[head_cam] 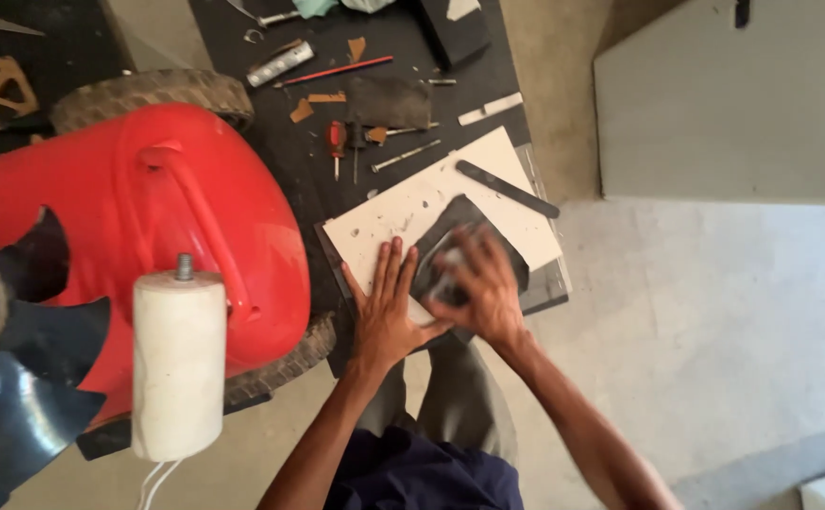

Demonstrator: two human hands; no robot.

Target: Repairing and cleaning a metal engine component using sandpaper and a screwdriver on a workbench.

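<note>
Dark rubber sheet [464,236] under both hands [389,307], r. hand [478,283] blurred, maybe rubbing.

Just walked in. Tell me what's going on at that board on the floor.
A person crouches over a pale board lying on a dark mat. The left hand lies flat, fingers spread, pinning a dark sheet to the board. The right hand is on the sheet too, blurred, so what it holds is unclear. A red-handled screwdriver and a dark flat bar lie nearby, beside a red wheeled machine.
</note>
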